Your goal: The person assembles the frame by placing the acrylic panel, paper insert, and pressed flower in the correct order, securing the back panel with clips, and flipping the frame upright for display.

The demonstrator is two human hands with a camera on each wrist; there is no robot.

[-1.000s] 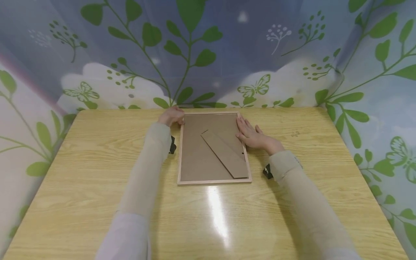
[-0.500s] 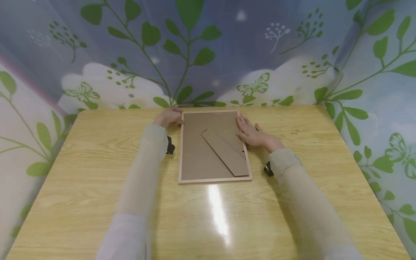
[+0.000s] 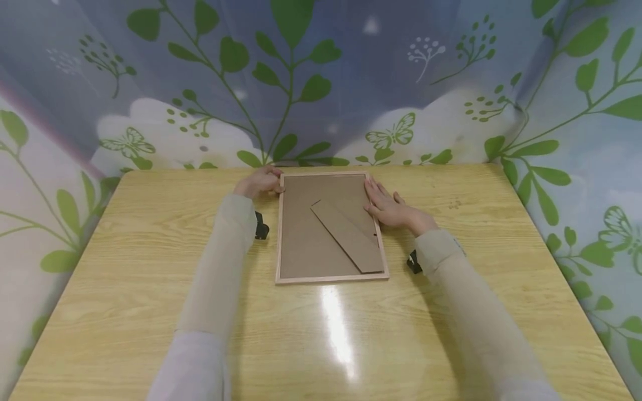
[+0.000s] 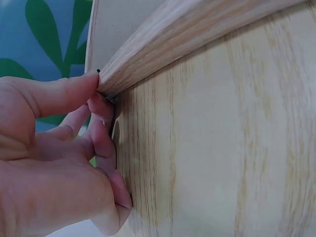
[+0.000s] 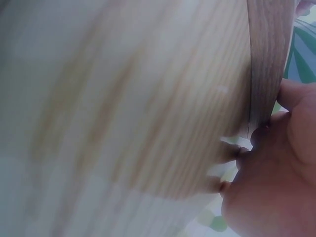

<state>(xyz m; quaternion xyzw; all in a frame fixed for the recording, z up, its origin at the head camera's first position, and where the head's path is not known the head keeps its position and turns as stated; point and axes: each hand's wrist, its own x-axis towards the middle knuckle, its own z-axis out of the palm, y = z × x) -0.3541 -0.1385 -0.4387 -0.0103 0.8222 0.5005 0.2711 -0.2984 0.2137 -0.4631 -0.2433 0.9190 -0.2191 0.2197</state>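
A picture frame (image 3: pixel 328 262) lies back side up at the table's far middle. Its thin wooden border surrounds a brown backing board, and a slanting easel stand (image 3: pixel 351 236) lies flat against that board. At the far left corner my left hand (image 3: pixel 258 181) pinches the border; the left wrist view has its thumb (image 4: pixel 66 94) and index finger meeting at the wooden corner, the other fingers curled below. My right hand (image 3: pixel 393 213) rests along the right border with its fingers straight. In the right wrist view that hand (image 5: pixel 276 168) touches the side of the border, partly out of view.
The wood-grain table (image 3: pixel 150 250) ends at the back against a patterned cloth wall (image 3: pixel 331 128). More printed cloth stands at the left and right sides. Light glares on the tabletop (image 3: pixel 337 328) in front of the picture frame. A black wrist camera (image 3: pixel 262 225) sits under each wrist.
My left wrist and forearm have shifted slightly to the left while the fingers stay at the corner. The right hand and the picture frame have hardly moved.
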